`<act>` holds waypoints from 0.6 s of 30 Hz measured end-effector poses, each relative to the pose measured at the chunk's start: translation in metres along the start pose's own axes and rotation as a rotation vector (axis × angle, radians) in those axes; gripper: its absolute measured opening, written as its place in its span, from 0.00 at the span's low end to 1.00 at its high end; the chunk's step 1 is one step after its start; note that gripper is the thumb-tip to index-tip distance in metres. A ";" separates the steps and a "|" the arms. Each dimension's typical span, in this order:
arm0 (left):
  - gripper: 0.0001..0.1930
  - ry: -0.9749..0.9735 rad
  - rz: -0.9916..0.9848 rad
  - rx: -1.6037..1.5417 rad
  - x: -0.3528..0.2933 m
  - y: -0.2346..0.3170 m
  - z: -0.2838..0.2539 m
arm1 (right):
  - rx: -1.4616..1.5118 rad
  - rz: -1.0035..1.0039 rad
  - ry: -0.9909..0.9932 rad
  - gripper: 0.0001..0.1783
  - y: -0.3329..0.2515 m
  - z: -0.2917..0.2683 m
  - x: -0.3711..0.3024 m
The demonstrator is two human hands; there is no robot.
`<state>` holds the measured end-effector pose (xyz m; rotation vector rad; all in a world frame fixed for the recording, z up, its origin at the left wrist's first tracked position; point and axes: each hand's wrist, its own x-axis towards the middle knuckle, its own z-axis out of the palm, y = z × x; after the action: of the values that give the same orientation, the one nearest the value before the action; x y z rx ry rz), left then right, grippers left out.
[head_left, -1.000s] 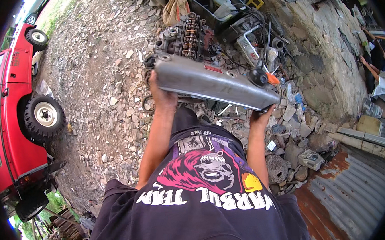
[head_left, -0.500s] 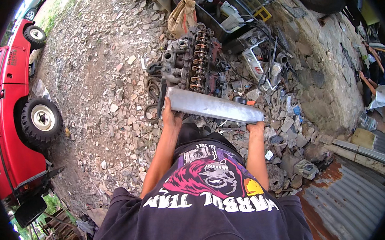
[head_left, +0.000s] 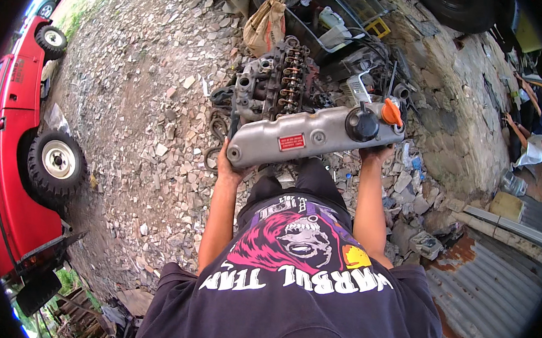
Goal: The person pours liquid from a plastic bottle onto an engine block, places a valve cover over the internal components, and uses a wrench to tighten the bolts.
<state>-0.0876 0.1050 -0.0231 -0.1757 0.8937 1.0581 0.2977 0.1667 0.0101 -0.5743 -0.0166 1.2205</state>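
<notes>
A long grey metal valve cover [head_left: 257,141] is held level across my body, its outer face up. On it show a red label, a black round filler cap [head_left: 362,124] and an orange cap [head_left: 391,113] at the right end. My left hand [head_left: 228,163] grips its left end, and my right hand [head_left: 377,152] supports the right end from beneath, fingers mostly hidden under it. Just beyond the cover stands an engine [head_left: 258,86] with its row of rocker arms and springs [head_left: 291,79] uncovered; the cover's far edge overlaps its near end in view.
Stony rubble [head_left: 155,117] covers the ground. A brown paper sack [head_left: 265,27] and scrap parts with a crate [head_left: 357,8] lie beyond the engine. A red off-road vehicle [head_left: 20,114] stands left; a stone wall [head_left: 452,100], another person [head_left: 528,124] and corrugated sheets [head_left: 495,291] are right.
The valve cover has been turned over from its side, so its labelled face and caps now show. My right hand has moved up and outward with it.
</notes>
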 end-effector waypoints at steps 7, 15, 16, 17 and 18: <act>0.33 0.017 0.067 0.211 0.010 -0.011 -0.014 | -0.228 0.048 -0.080 0.37 0.009 -0.008 0.061; 0.28 0.167 0.222 0.060 0.056 -0.085 -0.023 | -0.331 0.296 0.033 0.40 0.026 -0.018 0.164; 0.28 0.182 0.224 0.026 0.061 -0.094 -0.018 | -0.389 0.283 0.002 0.43 0.034 -0.017 0.176; 0.28 0.191 0.232 -0.008 0.069 -0.103 -0.014 | -0.445 0.269 -0.036 0.46 0.041 -0.010 0.188; 0.29 0.259 0.172 -0.046 0.080 -0.114 -0.019 | -0.535 0.276 -0.076 0.46 0.049 -0.014 0.207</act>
<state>0.0098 0.0913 -0.1235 -0.2828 1.1331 1.2345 0.3333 0.3555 -0.0821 -1.0188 -0.3463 1.5161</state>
